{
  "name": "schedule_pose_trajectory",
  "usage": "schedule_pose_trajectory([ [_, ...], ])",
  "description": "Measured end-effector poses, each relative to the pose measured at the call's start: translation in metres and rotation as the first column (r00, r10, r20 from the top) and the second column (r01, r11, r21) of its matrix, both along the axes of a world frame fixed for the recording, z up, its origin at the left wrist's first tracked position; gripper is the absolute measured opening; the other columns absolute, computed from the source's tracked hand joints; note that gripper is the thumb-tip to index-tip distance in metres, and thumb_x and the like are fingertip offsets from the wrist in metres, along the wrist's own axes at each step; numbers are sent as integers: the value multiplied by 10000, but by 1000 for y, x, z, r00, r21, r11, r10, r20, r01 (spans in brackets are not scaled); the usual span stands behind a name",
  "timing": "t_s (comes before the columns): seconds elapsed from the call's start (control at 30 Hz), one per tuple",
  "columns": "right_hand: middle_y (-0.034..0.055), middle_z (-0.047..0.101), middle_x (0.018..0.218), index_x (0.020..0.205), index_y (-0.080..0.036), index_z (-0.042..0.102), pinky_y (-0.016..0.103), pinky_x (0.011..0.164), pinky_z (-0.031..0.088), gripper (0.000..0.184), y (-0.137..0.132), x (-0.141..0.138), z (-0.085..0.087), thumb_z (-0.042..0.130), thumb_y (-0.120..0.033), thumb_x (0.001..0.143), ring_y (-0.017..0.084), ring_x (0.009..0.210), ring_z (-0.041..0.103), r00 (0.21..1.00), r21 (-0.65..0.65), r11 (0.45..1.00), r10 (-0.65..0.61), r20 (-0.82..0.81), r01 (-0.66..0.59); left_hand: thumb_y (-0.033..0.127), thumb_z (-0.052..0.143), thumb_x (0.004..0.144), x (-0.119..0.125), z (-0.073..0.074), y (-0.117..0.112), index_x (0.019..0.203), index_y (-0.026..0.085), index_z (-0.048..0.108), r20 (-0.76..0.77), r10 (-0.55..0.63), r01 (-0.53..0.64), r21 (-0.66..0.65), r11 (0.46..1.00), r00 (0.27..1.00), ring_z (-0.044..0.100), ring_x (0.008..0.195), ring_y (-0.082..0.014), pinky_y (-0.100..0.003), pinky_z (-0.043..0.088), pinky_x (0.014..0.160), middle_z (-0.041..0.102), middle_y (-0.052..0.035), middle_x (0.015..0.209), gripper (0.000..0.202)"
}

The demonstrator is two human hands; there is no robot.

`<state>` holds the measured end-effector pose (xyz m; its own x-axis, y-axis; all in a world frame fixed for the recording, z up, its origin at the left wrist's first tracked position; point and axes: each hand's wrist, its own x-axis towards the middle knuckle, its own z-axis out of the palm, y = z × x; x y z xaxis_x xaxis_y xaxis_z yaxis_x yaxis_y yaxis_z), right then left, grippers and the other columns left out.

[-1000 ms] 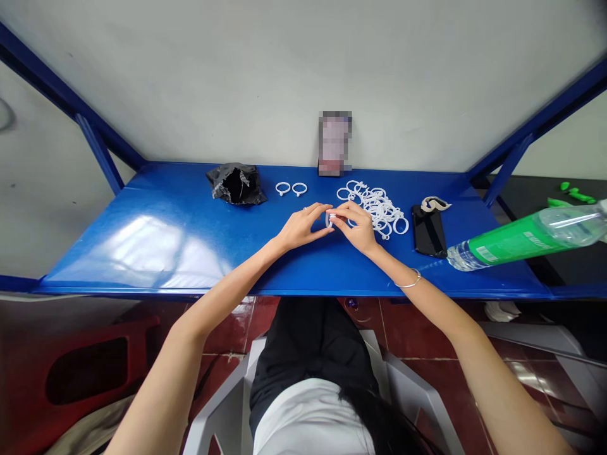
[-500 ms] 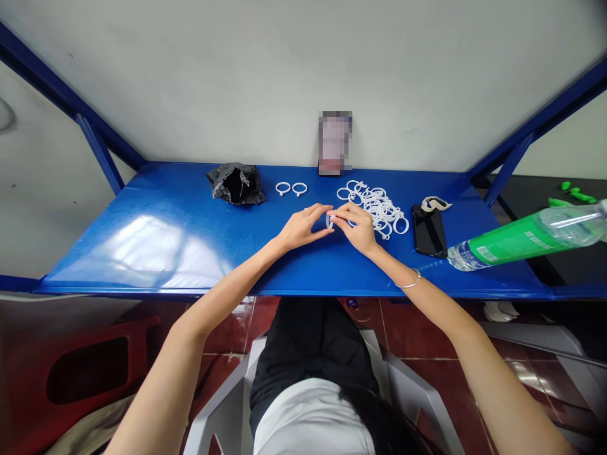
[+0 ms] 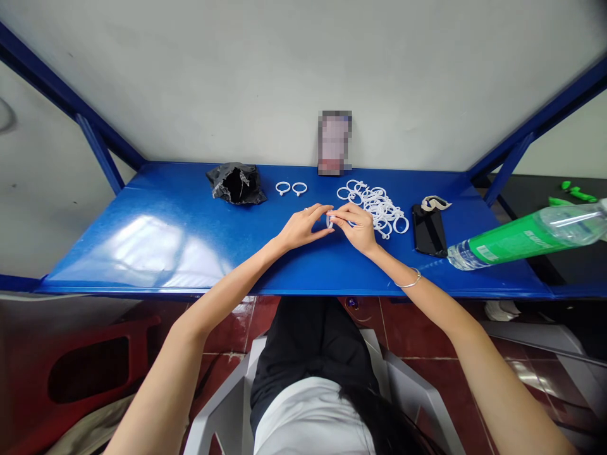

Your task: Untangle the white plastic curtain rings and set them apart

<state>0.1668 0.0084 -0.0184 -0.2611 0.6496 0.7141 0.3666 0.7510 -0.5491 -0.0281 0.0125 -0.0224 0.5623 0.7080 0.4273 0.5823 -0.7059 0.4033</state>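
We've a ring (image 3: 329,221) edge-on between our half-curled left hand (image 3: 302,229), seemingly gripping across it, and right hand (image 3: 358,229), pinched closed on it (tight work).

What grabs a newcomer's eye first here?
Probably the blue table across the middle, with the left hand and right hand together over it at a white ring. Then the green-labelled bottle at the right edge and the heap of white rings beside the right hand.

Grey wall (image 3: 227,82), blue table (image 3: 161,189), red tiled floor (image 3: 408,328)
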Motion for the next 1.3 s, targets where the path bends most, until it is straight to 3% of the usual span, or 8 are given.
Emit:
schedule_pose_trajectory([
  [0.57,27,713,821,984,-314,801,332,708,555,164,1,1,-1,646,-328,931,173,756,653,1000,-11,1000,17,-18,-17,550,504,966,0,1,0,1339,177,502,-9,6,-6,-22,1000,1000,683,926,-198,-279,525,758,659,-105,1153,527],
  [0.97,29,713,811,980,-307,801,328,708,554,172,-1,1,2,639,-342,936,174,756,655,1000,7,1000,25,-12,-25,554,489,971,1,4,-4,1320,176,513,74,-19,25,-74,997,997,666,837,-169,-278,529,740,649,-111,1155,515],
  [1.3,26,723,800,940,-298,806,325,693,559,178,-3,1,3,633,-341,939,171,743,659,1000,5,1000,-5,8,5,567,494,964,3,5,-6,1326,180,507,97,-31,39,-83,996,995,668,876,-175,-283,535,760,646,-112,1176,530],
])
